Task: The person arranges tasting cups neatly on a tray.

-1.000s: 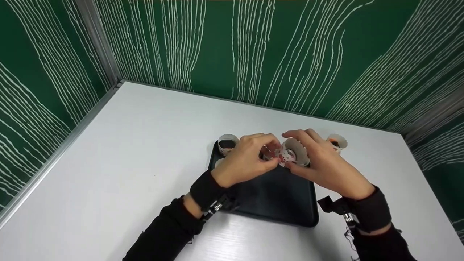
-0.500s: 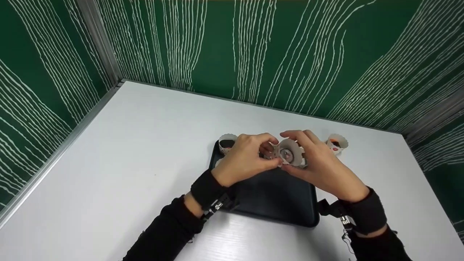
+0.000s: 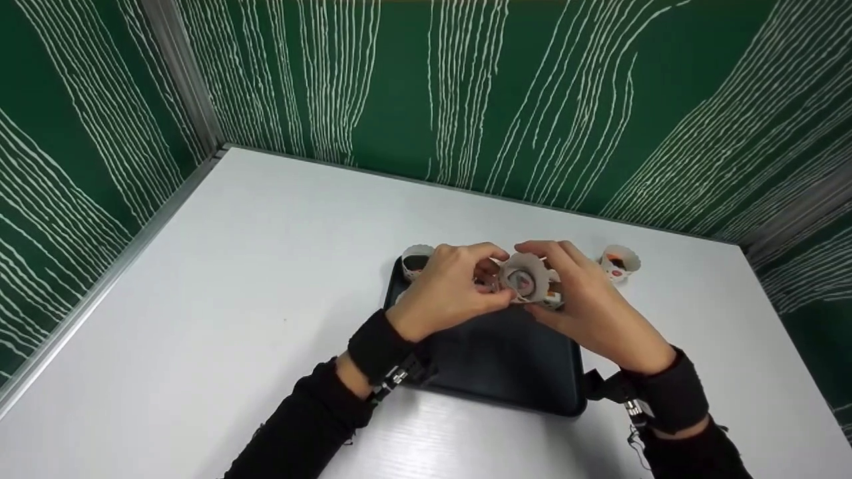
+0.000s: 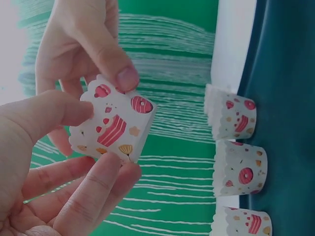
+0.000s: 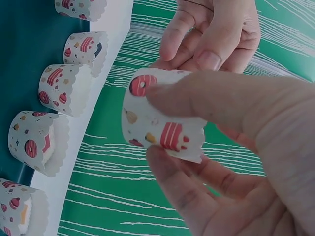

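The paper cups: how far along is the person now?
Looks done: the far-corner cup on the black tray has something dark inside. In hand: the left hand and right hand hold a paper cup. Probably left: setting that cup down, since it's in the air; I can't tell whether it's filled.

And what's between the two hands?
A cup, with the left hand on one side and the right hand on the other. The head view shows it.
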Available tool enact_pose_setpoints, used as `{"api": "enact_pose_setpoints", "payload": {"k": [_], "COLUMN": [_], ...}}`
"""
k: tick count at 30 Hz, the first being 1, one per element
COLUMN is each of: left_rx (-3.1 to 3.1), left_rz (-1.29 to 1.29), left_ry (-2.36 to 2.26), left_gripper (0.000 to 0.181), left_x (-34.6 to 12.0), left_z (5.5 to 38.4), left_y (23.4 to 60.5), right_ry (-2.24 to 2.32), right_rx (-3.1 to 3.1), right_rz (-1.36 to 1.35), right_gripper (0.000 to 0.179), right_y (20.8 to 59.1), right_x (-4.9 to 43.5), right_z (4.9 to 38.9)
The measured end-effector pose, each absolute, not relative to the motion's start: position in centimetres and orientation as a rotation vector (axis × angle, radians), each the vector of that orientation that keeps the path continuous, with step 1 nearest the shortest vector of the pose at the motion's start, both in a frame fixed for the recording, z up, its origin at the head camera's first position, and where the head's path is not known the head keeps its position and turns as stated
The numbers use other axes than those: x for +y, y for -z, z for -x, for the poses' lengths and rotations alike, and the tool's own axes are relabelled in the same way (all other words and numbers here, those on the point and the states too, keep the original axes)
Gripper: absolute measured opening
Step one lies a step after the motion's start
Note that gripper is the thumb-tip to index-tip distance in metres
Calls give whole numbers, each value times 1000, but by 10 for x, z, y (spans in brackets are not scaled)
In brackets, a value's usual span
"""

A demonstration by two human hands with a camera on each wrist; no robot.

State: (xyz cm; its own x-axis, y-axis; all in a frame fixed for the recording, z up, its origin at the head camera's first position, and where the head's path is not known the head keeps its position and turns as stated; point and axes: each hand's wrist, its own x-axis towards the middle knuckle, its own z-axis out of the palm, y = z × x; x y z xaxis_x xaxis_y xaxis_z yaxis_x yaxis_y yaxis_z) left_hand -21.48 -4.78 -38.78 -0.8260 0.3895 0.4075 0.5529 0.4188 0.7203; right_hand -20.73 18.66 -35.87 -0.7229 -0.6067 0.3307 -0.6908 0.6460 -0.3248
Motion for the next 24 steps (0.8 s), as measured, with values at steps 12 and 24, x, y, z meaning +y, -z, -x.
{"api": "enact_pose_setpoints", "payload": {"k": [12,24], "left_rx": [-2525,-2496], "left_rz": [846,868], "left_ry": [1321,1268], "left_gripper": [53,50], "left_x": [-53,-55], "left_z": [215,216], "left_y": [389,387], "right_ry": [-1013,-1177], "right_rx": [-2683,-2520], "right_rz": [-1015,-1053], "right_gripper": [71,41], "right_y": [365,378], "right_x": [186,178], "right_z": [209,209]}}
